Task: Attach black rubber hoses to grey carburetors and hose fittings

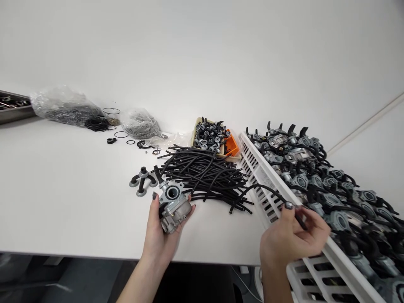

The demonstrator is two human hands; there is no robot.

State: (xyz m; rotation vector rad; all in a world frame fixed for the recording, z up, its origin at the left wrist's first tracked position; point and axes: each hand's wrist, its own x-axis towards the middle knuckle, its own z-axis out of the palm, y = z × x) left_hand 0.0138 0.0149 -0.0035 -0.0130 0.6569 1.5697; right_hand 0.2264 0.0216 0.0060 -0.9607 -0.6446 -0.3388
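Observation:
My left hand (pixel 166 235) is closed around a metal carburetor (pixel 174 206), whose round bore faces up toward me; a black rubber elbow sticks out at its top left. Between the thumb and fingers of my right hand (pixel 293 235) is one end of a black rubber hose (pixel 263 186), which arcs left toward the pile. That pile of black hoses (pixel 202 170) lies on the table just beyond the carburetor. Left of the carburetor are several black rubber elbows with metal caps (pixel 143 181).
A white slatted crate (pixel 268 168) full of carburetors (pixel 331 202) stands at the right. Behind the hoses are a cream tray of capped elbows (pixel 210 136) and an orange bin (pixel 232 145). Plastic bags of parts (pixel 67 107), black rings (pixel 96 124) and a metal tray (pixel 15 111) sit farther left.

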